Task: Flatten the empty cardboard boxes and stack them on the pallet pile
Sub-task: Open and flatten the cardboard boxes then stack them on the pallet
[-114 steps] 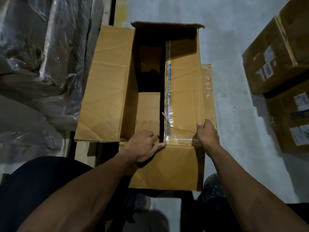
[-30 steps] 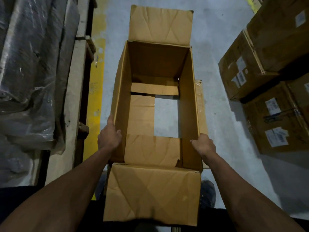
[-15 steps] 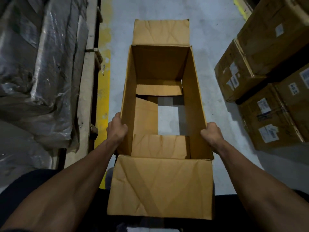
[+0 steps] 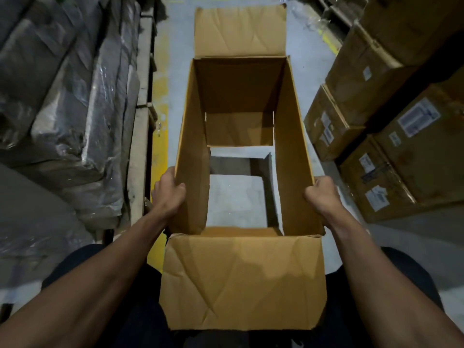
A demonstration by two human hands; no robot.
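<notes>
An empty brown cardboard box [image 4: 293, 172] stands upright in front of me, open at the top and bottom, with grey floor visible through it. Its near top flap [image 4: 241, 280] hangs toward me and its far flap [image 4: 239, 28] leans away. My left hand [image 4: 168, 194] grips the top edge of the left wall near the near corner. On the opposite side, my right hand [image 4: 320, 194] grips the top edge of the right wall. The bottom flaps have swung apart; one at the far end still lies across the opening.
Goods wrapped in plastic film [image 4: 62, 109] are stacked on a pallet along the left. Sealed, labelled cartons [image 4: 381, 126] are piled on the right. A yellow floor line [image 4: 159, 136] runs along the left side of the grey concrete aisle.
3.8 s ago my hands were at the taped flaps. Now both grip the side walls, the left bottom flap has swung out of the opening, and more floor shows through.
</notes>
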